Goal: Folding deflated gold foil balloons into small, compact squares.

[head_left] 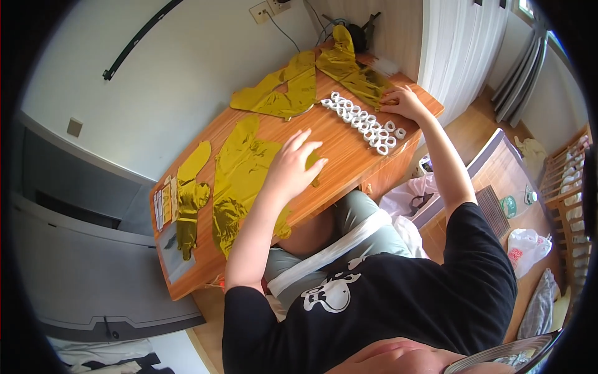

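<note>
Over the middle of the wooden table (336, 159), my left hand (296, 163) hovers with fingers spread and nothing in it. Beneath and left of it lies a large flat gold foil balloon (246, 168), crinkled. At the table's far right, my right hand (402, 103) reaches the near end of another gold foil balloon (358, 78), its thumb and fingers apart at the foil's edge. Several small white rolls (369, 133) stand in rows just left of and below that hand. A third gold foil piece (280, 90) lies at the back of the table.
A narrower gold foil piece (188, 206) lies at the left end, beside printed cards (163, 202). Cables run to a wall socket (260, 12) behind the table. To my right are a low table (498, 165), a white plastic bag (528, 249) and a wooden rack (570, 168).
</note>
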Available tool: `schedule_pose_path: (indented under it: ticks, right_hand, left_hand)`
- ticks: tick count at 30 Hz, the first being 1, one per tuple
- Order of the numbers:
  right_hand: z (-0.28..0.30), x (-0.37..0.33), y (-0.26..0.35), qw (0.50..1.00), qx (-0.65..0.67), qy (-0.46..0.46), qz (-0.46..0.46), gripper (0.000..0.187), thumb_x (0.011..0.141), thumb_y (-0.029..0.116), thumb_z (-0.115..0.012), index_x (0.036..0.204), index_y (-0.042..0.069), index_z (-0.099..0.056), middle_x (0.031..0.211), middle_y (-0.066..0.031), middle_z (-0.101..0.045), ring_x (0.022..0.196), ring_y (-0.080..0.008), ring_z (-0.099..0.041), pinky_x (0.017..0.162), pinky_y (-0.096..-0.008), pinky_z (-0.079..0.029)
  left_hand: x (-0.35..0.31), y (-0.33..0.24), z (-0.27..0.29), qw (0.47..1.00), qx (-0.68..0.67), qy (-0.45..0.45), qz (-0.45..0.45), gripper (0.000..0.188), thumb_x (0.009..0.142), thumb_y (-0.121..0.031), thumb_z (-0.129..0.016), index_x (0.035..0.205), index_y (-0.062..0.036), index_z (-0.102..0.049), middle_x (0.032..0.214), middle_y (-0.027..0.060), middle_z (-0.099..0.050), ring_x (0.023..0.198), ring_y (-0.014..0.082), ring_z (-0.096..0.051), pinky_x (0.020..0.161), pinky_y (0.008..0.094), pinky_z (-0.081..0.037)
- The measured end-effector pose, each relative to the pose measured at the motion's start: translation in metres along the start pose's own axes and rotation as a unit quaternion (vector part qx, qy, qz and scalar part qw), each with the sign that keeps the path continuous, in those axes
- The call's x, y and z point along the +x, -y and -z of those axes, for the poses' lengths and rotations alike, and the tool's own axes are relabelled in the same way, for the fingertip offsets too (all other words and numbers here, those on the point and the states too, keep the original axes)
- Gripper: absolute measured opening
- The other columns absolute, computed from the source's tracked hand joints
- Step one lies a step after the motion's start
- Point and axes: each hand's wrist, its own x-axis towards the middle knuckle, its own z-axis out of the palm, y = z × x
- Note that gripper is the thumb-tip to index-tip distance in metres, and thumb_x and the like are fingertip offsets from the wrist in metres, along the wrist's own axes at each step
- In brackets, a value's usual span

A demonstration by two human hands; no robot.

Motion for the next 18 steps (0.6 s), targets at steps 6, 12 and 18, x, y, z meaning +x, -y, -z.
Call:
schedule_pose_path:
  ticks: [6,12,18]
  right_hand:
    - [-0.004,-0.003,-0.003,0.999,0.007,-0.029,0.021,0.022,0.085,0.027,-0.08,0.101,0.013,-0.083,0.122,-0.0055,-0.073,0.116,-0.0305,-0.059,0.105,-0.0433,-0.048]
    - [-0.012,0.009,-0.01,0.993,-0.01,-0.086,0.074,0.017,0.089,0.022,-0.073,0.097,0.008,-0.079,0.107,-0.0059,-0.076,0.107,-0.0293,-0.062,0.095,-0.0419,-0.05]
    - [-0.011,0.013,0.003,0.979,0.185,-0.059,-0.059,0.015,0.088,0.015,-0.077,0.096,0.002,-0.076,0.093,-0.0121,-0.075,0.084,-0.0269,-0.071,0.079,-0.0368,-0.056]
  left_hand:
    - [0.083,-0.024,-0.036,0.994,-0.062,0.021,-0.092,0.036,0.094,-0.03,-0.071,0.124,-0.0098,-0.071,0.149,0.0141,-0.057,0.141,0.033,-0.049,0.117,0.0442,-0.041]
    - [0.158,-0.018,-0.082,0.992,-0.055,-0.014,-0.111,0.033,0.093,-0.028,-0.072,0.119,-0.0079,-0.074,0.139,0.0132,-0.064,0.131,0.032,-0.057,0.112,0.0423,-0.045]
    - [0.221,-0.004,-0.118,0.992,-0.046,-0.032,-0.117,0.032,0.091,-0.025,-0.072,0.118,-0.0083,-0.074,0.126,0.0105,-0.069,0.122,0.0302,-0.062,0.107,0.0407,-0.048]
